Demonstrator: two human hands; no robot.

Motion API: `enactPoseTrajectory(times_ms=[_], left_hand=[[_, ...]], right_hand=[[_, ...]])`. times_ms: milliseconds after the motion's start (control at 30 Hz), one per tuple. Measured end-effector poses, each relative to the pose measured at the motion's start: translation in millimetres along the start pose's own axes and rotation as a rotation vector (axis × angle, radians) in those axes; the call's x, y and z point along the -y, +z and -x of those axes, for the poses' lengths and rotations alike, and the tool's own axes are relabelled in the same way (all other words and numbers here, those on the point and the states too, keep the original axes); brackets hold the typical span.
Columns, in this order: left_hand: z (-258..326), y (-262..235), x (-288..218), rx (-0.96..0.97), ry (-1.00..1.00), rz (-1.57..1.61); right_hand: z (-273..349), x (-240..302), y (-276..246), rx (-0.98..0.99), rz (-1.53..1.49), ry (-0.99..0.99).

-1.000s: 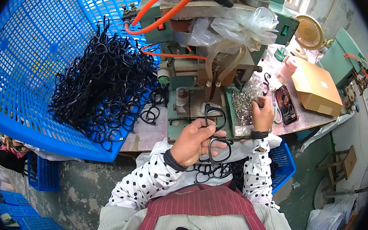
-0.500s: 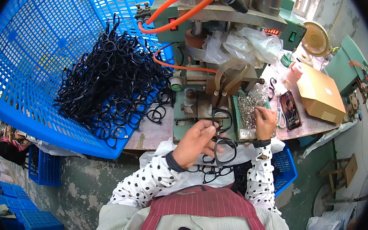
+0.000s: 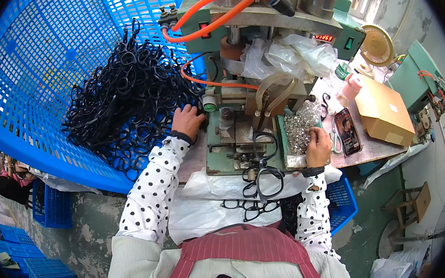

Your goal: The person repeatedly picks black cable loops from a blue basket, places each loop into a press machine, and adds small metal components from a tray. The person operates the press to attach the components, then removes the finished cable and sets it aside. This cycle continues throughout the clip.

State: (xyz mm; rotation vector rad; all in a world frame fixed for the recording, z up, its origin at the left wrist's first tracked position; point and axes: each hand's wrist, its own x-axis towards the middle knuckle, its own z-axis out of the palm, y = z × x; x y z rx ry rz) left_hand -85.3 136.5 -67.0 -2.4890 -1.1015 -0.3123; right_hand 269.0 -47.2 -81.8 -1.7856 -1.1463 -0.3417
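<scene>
My left hand reaches to the right edge of a tangled pile of black eyeglass frames in a big blue basket. Its fingers look spread over the outermost frames; the fingertips are partly hidden. At the tray of small shiny metal parts, my right hand has thumb and fingers pinched together; anything between them is too small to make out. Between my hands, a black eyeglass frame sits at the front of the green press, one rim toward me. Nobody holds it.
More frames lie on white plastic over my lap. Orange hoses loop above the press. To the right are scissors, a phone and a cardboard box. The blue basket fills the left.
My left hand has let go of the eyeglass frame at the press and moved left and away to the pile. My right hand stays pinched by the parts tray.
</scene>
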Motion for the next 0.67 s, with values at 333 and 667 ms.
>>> enactPoseTrajectory(times_ms=[333,667], left_hand=[[80.2,4.7,2.5,-0.218,-0.01,0.513],[43.0,-52.8,-3.5,-0.583,-0.33,0.381]], right_hand=[[2.7,-2.6,0.3,-0.1,-0.243,0.115],[-20.1,86.4,-22.0,0.008,-0.184,-0.093]])
